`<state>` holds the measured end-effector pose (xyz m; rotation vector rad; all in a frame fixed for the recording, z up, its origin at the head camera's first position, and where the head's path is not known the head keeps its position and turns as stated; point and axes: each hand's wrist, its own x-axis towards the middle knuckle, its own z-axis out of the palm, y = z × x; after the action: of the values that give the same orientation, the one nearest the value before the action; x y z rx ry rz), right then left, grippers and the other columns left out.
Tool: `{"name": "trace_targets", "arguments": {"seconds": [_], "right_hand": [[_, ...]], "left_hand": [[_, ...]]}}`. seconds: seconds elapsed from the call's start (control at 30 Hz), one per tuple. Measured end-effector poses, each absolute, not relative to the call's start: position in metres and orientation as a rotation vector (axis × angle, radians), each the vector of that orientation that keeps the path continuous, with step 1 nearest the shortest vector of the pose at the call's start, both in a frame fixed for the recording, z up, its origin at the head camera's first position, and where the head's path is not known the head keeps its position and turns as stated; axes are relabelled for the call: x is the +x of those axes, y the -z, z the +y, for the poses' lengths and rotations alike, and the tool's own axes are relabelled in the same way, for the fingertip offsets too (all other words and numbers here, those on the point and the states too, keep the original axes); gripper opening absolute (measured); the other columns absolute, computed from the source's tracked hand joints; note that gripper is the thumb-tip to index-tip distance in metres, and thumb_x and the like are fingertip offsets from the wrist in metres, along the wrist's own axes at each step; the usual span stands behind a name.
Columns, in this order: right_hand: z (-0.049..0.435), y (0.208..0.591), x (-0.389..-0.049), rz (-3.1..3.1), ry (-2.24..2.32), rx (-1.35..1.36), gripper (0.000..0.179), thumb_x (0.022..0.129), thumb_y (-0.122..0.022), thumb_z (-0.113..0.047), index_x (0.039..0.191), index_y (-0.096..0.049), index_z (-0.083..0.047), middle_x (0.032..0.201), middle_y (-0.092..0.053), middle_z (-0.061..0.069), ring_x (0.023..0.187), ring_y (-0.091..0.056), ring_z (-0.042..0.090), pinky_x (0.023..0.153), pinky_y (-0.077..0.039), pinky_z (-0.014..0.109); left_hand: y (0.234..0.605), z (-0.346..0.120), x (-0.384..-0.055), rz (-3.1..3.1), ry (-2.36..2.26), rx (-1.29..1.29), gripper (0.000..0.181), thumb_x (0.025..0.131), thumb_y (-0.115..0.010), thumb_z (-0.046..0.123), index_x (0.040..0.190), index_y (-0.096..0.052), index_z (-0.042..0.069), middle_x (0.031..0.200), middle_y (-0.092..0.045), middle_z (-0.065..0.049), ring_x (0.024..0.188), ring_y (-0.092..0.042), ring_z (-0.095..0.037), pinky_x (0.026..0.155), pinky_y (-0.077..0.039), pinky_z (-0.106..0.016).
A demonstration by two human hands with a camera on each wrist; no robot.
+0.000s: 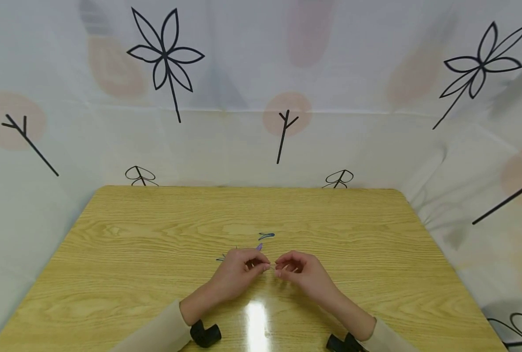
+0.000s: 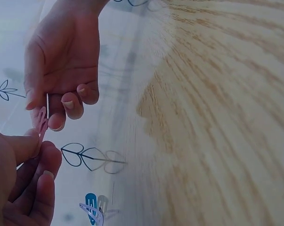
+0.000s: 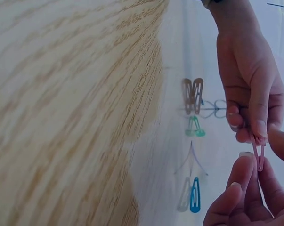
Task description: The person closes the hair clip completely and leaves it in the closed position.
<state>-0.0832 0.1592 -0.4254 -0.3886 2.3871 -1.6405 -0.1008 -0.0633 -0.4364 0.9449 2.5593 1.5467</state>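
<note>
A small pink snap hair clip (image 2: pixel 43 121) is held between the two hands above the table. My left hand (image 1: pixel 239 271) pinches one end of it with thumb and forefinger, as the left wrist view shows. At the clip's other end is my right hand (image 1: pixel 302 274), its thumb and forefinger curled at the tip. In the right wrist view the pink clip's frame stands spread in a narrow V, pointing at the right fingers (image 3: pixel 245 172). Just beyond the hands on the table lie a blue clip (image 1: pixel 267 235) and a purple clip (image 1: pixel 259 247), the latter partly hidden by the left hand.
More clips show in the right wrist view: a brown pair (image 3: pixel 192 96), a green pair (image 3: pixel 195 127), a lilac one (image 3: pixel 192 157) and a blue one (image 3: pixel 195 194). The wooden table (image 1: pixel 155 215) meets a patterned white cloth (image 1: pixel 226 146) at its back and sides.
</note>
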Motion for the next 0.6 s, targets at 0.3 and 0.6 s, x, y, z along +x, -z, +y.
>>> {"name": "trace_targets", "arguments": {"seconds": [0.3, 0.6], "right_hand": [[0.1601, 0.4293, -0.0845, 2.425, 1.622, -0.417, 0.015, 0.089, -0.076, -0.014, 0.102, -0.072, -0.007, 0.09, -0.071, 0.005, 0.075, -0.064, 0.019, 0.062, -0.05, 0.028], [0.1608, 0.429, -0.0828, 2.45, 1.638, -0.405, 0.014, 0.091, -0.074, -0.013, 0.103, -0.073, -0.007, 0.09, -0.071, 0.007, 0.076, -0.064, 0.023, 0.062, -0.049, 0.027]], "left_hand": [[0.4388, -0.0627, -0.101, 2.532, -1.577, 0.945, 0.005, 0.094, -0.071, 0.02, 0.095, -0.075, 0.017, 0.086, -0.069, 0.011, 0.074, -0.061, -0.003, 0.065, -0.052, -0.024], [0.4393, -0.0621, -0.1008, 2.497, -1.583, 0.946, 0.014, 0.096, -0.069, 0.023, 0.096, -0.076, 0.011, 0.087, -0.07, 0.007, 0.073, -0.062, -0.004, 0.064, -0.052, -0.025]]}}
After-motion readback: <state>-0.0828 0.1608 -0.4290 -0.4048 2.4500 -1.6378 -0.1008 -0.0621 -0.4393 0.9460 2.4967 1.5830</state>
